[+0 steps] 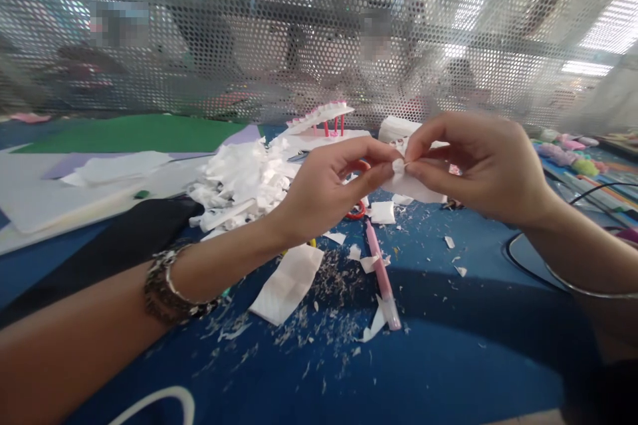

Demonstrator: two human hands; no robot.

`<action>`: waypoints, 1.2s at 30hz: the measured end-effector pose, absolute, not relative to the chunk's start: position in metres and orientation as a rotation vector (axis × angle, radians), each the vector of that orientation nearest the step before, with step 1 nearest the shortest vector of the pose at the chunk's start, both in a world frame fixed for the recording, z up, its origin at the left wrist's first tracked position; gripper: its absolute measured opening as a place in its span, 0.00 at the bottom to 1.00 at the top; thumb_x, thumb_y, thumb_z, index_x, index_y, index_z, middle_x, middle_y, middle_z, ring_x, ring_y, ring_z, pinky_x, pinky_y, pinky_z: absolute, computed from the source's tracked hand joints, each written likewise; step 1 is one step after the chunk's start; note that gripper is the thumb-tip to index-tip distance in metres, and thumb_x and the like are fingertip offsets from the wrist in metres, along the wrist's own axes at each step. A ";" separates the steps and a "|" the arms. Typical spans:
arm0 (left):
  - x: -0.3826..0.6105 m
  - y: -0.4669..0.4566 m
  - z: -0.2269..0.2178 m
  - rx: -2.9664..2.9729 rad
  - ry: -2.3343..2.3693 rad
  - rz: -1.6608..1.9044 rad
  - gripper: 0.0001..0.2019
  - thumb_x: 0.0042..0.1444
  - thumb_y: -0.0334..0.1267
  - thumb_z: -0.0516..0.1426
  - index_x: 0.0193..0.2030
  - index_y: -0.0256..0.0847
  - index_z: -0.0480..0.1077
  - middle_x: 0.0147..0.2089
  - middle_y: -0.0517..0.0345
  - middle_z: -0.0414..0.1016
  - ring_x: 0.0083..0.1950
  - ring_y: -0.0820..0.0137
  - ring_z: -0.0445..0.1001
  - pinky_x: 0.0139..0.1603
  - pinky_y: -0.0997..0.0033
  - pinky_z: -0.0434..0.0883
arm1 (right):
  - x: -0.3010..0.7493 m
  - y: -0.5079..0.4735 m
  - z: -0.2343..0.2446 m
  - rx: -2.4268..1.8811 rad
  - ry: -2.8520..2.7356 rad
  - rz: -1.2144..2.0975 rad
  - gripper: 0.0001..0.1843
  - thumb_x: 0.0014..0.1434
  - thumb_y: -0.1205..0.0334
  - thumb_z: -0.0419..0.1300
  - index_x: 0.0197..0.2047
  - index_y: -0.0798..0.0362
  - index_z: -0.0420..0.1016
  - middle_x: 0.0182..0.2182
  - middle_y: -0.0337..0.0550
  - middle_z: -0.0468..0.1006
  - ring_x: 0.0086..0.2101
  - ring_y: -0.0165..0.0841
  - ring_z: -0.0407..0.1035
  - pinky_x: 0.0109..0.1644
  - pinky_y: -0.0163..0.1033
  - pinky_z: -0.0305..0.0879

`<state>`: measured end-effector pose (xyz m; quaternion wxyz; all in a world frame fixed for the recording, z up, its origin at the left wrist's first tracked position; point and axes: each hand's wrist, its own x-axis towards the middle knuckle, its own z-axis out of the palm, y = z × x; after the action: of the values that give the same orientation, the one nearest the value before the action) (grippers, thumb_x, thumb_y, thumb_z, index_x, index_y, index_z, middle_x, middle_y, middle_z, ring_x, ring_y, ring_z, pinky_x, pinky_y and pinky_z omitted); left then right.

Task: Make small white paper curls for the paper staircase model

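Both hands meet right of centre, pinching a small crumpled wad of white tissue paper (pixel 397 168). My left hand (pixel 333 182) is closed, with thumb and fingertips on the wad's left side. From the other side, my right hand (pixel 473 163) pinches the same wad between thumb and forefinger. A flat white paper piece (pixel 423 187) shows just behind and below the fingertips; whether it joins the wad I cannot tell. Beneath the hands lie red-handled scissors (pixel 355 212), partly hidden, and a pink pen (pixel 381 272). A torn tissue strip (pixel 289 284) rests below my left wrist.
A heap of crumpled tissue (pixel 244 179) sits left of centre. Behind stands a small paper model on red posts (pixel 335 125). Green sheet (pixel 139 133) and black cloth (pixel 114 252) lie left; a black cable (pixel 513 259) curves right. Perforated metal screen (pixel 319 33) closes the back.
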<state>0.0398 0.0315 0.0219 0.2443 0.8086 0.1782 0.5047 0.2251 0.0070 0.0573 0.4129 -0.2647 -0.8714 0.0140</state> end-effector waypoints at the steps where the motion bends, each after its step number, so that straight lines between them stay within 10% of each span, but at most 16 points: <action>1: 0.040 0.032 0.021 2.181 0.495 1.377 0.07 0.54 0.38 0.56 0.40 0.42 0.69 0.34 0.60 0.74 0.35 0.74 0.73 0.34 0.77 0.70 | 0.224 0.007 0.057 -0.672 -2.199 0.005 0.01 0.53 0.65 0.58 0.31 0.51 0.70 0.27 0.35 0.73 0.27 0.24 0.67 0.29 0.31 0.65; 25: 0.033 0.024 0.035 2.514 0.501 1.480 0.03 0.52 0.39 0.59 0.30 0.44 0.72 0.32 0.59 0.75 0.36 0.71 0.72 0.40 0.70 0.69 | 0.221 0.014 0.046 -0.530 -2.127 0.126 0.04 0.54 0.63 0.59 0.31 0.51 0.66 0.27 0.35 0.71 0.30 0.26 0.67 0.34 0.34 0.69; 36: 0.036 0.036 0.031 2.197 0.523 1.234 0.14 0.51 0.48 0.58 0.28 0.37 0.69 0.26 0.61 0.69 0.28 0.78 0.67 0.27 0.79 0.66 | 0.226 0.007 0.058 -0.522 -2.336 -0.263 0.06 0.55 0.66 0.58 0.37 0.48 0.73 0.32 0.38 0.76 0.32 0.27 0.69 0.36 0.33 0.67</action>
<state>0.0355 0.0361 0.0305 0.2804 0.8195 0.1949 0.4602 0.2259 0.0067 0.0584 0.3586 -0.2022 -0.9056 -0.1019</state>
